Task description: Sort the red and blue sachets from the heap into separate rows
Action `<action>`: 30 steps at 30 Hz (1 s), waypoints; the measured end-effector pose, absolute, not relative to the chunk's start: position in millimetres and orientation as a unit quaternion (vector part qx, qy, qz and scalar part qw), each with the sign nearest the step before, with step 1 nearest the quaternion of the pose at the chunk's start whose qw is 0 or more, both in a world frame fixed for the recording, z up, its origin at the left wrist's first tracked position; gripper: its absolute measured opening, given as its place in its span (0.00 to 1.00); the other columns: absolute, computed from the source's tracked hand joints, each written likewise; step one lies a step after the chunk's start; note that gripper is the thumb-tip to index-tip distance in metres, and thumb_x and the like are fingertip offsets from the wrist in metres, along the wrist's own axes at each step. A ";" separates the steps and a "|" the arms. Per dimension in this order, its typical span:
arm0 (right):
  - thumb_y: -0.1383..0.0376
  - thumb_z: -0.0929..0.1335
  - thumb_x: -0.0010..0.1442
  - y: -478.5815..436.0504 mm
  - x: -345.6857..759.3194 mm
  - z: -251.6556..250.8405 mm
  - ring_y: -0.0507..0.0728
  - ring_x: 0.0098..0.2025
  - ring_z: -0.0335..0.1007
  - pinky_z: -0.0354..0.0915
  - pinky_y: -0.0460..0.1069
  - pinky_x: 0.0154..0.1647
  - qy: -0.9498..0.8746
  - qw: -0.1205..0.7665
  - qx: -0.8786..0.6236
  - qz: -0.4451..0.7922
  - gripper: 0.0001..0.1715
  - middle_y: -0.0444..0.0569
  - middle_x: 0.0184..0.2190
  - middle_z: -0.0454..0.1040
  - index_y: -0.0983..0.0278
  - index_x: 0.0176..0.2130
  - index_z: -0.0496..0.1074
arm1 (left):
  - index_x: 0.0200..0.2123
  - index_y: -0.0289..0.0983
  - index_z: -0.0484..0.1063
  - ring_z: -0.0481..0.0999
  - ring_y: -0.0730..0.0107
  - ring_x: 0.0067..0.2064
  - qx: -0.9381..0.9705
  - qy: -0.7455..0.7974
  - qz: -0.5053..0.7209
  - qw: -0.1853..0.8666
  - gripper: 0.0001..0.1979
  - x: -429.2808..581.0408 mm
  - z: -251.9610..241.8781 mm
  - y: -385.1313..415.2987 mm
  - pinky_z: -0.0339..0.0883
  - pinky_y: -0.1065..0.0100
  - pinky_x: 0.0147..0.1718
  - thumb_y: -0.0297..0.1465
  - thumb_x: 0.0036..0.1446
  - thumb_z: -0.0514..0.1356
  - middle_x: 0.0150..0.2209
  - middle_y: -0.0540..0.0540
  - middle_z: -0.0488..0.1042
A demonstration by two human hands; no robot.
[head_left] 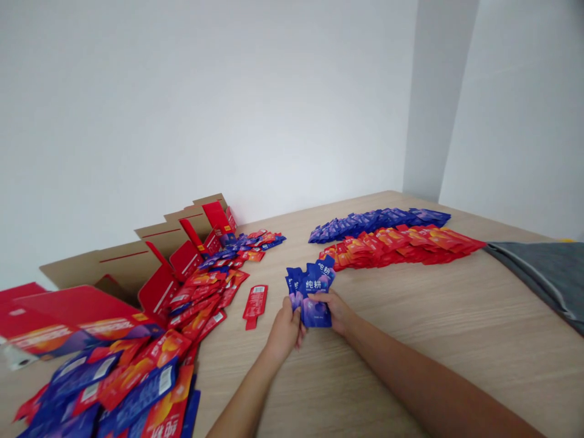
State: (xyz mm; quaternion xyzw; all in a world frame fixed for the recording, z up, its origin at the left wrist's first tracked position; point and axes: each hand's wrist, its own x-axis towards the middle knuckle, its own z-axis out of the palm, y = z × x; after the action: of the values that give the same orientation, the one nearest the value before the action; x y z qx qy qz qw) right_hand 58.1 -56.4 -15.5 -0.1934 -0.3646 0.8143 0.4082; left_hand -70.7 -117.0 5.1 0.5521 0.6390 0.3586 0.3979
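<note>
Several blue spout-shaped sachets are fanned out between my two hands above the middle of the table. My left hand grips them at their lower left edge. On the right side, my right hand pinches the sachets, its thumb lying across the front one. A single red sachet lies on the table to the left of my hands, its barcode side up. Just beyond my hands is a long overlapping row of red sachets, and behind that a similar row of blue sachets.
Open red cardboard boxes with brown flaps stand along the left. Mixed red and blue sachets spill from them in a long heap. A grey cloth lies at the right edge of the wooden table. White walls rise behind.
</note>
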 end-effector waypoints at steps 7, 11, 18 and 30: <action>0.66 0.76 0.39 -59.7 58.7 -7.5 0.59 0.36 0.75 0.68 0.56 0.44 -0.401 0.524 -0.227 0.716 0.26 0.46 0.34 0.79 0.61 0.41 0.73 | 0.37 0.39 0.68 0.75 0.64 0.38 0.633 0.585 0.435 0.261 0.11 -88.9 13.3 -114.4 0.66 0.64 0.41 0.35 0.50 0.58 0.34 0.47 0.76; 0.61 0.76 0.42 -60.7 58.1 -12.6 0.63 0.48 0.70 0.61 0.61 0.55 -0.566 0.538 -0.222 0.584 0.33 0.50 0.44 0.75 0.59 0.49 0.70 | 0.44 0.38 0.67 0.68 0.60 0.53 0.571 0.475 0.562 0.364 0.25 -90.2 4.4 -105.6 0.56 0.61 0.55 0.26 0.37 0.62 0.46 0.45 0.72; 0.66 0.76 0.37 -52.5 58.9 -25.7 0.63 0.57 0.61 0.57 0.60 0.57 -0.640 0.495 -0.251 0.532 0.57 0.54 0.58 0.60 0.56 0.61 0.51 | 0.51 0.36 0.61 0.71 0.60 0.45 0.494 0.489 0.574 0.432 0.36 -68.7 -21.1 -102.6 0.63 0.59 0.49 0.19 0.32 0.59 0.41 0.47 0.72; 0.69 0.73 0.43 -77.5 59.9 -1.0 0.64 0.57 0.60 0.51 0.59 0.60 -0.656 0.532 -0.245 0.475 0.41 0.52 0.54 0.65 0.58 0.55 0.61 | 0.50 0.38 0.65 0.67 0.60 0.55 0.488 0.524 0.594 0.366 0.34 -50.4 0.5 -118.1 0.60 0.63 0.56 0.16 0.34 0.54 0.45 0.48 0.73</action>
State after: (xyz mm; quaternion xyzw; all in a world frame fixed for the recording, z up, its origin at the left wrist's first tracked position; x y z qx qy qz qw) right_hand 59.9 -77.5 -1.0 -0.2450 -0.6562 0.4753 0.5324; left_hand -50.4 -118.1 0.5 0.4884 0.5237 0.5945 0.3658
